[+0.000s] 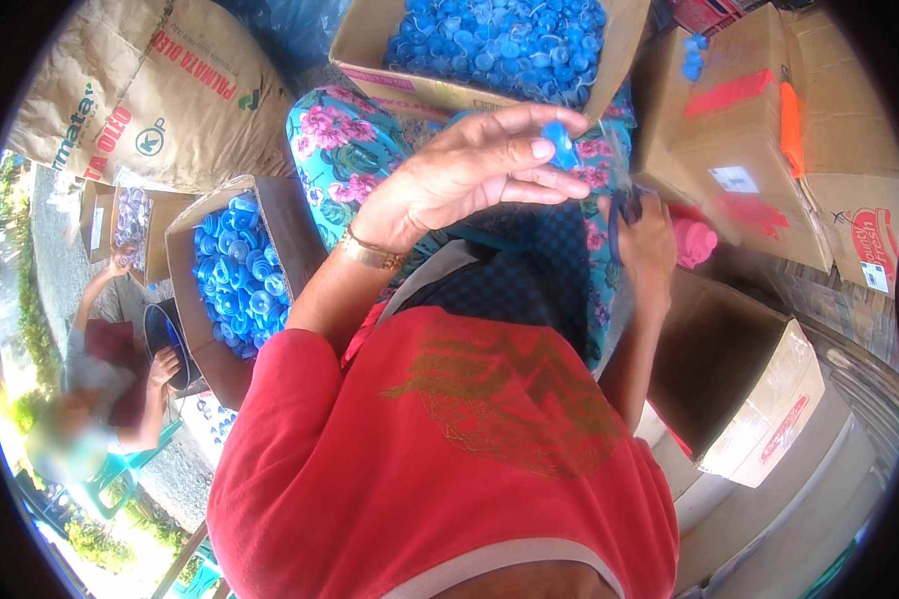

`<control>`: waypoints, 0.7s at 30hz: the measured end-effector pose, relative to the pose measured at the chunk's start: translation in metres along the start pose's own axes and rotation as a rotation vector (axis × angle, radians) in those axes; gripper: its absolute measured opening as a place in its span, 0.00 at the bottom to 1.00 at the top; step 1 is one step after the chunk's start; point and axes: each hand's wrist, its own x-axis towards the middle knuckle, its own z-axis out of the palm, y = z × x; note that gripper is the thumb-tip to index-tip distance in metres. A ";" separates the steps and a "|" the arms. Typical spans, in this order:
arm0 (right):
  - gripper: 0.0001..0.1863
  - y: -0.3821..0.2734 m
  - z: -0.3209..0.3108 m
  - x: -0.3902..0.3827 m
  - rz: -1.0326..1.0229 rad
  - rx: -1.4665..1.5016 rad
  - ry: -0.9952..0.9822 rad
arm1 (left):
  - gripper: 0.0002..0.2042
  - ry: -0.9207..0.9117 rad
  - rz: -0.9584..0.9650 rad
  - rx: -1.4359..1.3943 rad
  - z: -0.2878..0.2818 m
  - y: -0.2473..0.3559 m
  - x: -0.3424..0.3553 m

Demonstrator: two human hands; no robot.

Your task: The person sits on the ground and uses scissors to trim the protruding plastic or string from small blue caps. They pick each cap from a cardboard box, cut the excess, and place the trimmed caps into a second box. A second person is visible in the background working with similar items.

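Observation:
My left hand (pixel 499 170) is raised above my lap, with a small blue plastic cap-like piece (pixel 561 147) pinched at its fingertips. Lower and to the right, my right hand (pixel 641 245) is closed round a dark-handled tool (pixel 627 208). A thin pale blade or strip seems to rise from that tool, though its kind is hard to make out. Beyond my hands, a cardboard box (pixel 400 88) holds a heap of similar blue pieces (pixel 499 45). At my left stands another box (pixel 232 361) filled with larger-looking blue round pieces (pixel 238 275).
A big brown paper sack (pixel 160 90) leans at the far left. On the right are a large taped carton (pixel 719 130), an open carton (pixel 759 399) and a pink object (pixel 694 243). Another person's hand (pixel 165 367) holds a dark round container (pixel 160 334) at the left.

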 end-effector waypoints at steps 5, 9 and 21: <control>0.27 -0.013 0.034 0.028 -0.037 -0.181 0.105 | 0.23 0.012 0.009 -0.032 -0.003 -0.001 0.002; 0.26 -0.015 0.045 0.027 -0.034 -0.192 0.104 | 0.24 0.014 0.022 -0.049 -0.006 -0.001 0.000; 0.26 0.003 0.036 0.024 -0.088 0.029 0.126 | 0.27 0.026 0.085 -0.039 -0.006 -0.004 0.007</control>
